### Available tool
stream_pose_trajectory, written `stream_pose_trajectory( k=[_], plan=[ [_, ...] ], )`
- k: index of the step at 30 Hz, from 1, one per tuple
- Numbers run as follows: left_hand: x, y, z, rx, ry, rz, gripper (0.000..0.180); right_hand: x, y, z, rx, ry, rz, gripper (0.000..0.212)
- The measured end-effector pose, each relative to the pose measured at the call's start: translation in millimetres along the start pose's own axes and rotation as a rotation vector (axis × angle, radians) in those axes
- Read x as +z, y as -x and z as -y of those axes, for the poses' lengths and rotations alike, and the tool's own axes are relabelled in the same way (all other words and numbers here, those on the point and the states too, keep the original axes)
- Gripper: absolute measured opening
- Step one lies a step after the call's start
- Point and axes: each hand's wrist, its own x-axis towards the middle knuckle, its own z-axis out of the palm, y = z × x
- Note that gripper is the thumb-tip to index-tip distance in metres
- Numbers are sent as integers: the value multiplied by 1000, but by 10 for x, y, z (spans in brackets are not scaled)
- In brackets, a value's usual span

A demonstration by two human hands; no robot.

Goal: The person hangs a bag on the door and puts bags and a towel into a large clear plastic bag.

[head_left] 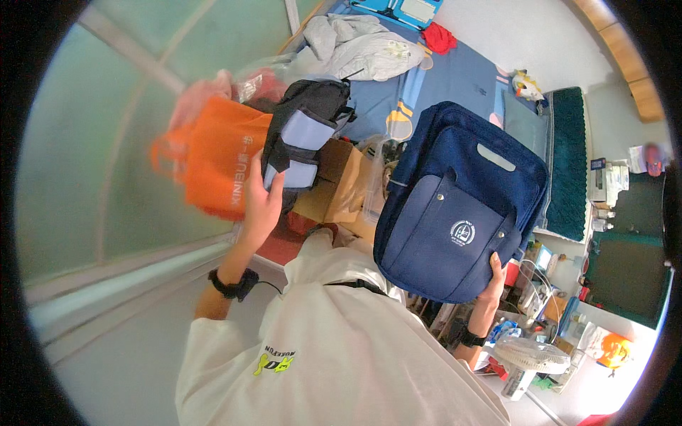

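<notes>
The head view is looking down over a person in a white shirt who is holding two bags up in front of the chest. The left hand (261,202) is gripping a black and pale lilac bag (304,138), fingers pressed flat against its lower side with the thumb wrapping round; the bag is rising up and away from that hand, its long axis running from the palm toward the bed (455,74). Just behind and to the left of it an orange tote bag (213,160) is hanging, blurred, touching or nearly touching the smaller bag. The right hand (496,278) is cupping the bottom corner of a navy backpack (458,202), fingers curled under its edge; the backpack is standing above that hand, tilted, its grab handle pointing up and right. The two bags are sitting well apart, with an open cardboard box (341,184) between them. A heap of pale clothing (362,46) is lying on the bed, and a small white fan (529,355) is standing at lower right.
</notes>
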Motion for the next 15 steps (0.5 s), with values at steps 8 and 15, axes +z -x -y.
stream_pose_trajectory(
  k=[8,15],
  plan=[
    [108,22,-421,-9,2,-7,49,348,81,452,47,43,-53,62],
    [181,118,-1152,198,2,-66,47,521,-103,424,181,132,56,65]
  ],
)
